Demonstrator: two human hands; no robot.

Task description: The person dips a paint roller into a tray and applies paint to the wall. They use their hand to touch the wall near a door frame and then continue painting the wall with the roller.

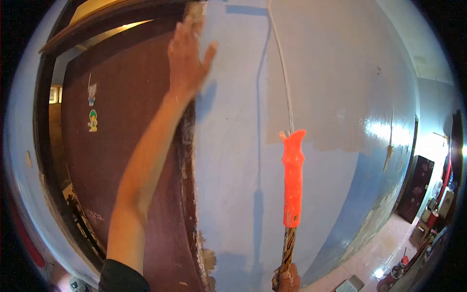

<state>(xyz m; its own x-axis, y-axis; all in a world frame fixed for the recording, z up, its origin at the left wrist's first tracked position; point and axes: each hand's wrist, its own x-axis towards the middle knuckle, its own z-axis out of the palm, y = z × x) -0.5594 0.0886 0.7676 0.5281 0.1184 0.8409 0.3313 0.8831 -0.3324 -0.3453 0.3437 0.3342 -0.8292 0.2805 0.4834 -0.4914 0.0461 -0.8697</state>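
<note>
While the left hand (188,56) presses flat, fingers together, at eleven o'clock on the blue wall (233,160), the right hand (287,280) grips the orange-handled paint roller pole (293,180), fingers clenched.

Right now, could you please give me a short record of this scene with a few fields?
left hand: flat against the door frame edge, arm stretched up
right hand: grips the pole at bottom of view
roller handle: orange, upright on the pole, metal rod running up the wall
wall: blue, with a grey painted patch upper right
door: dark brown, stickers on it
</note>
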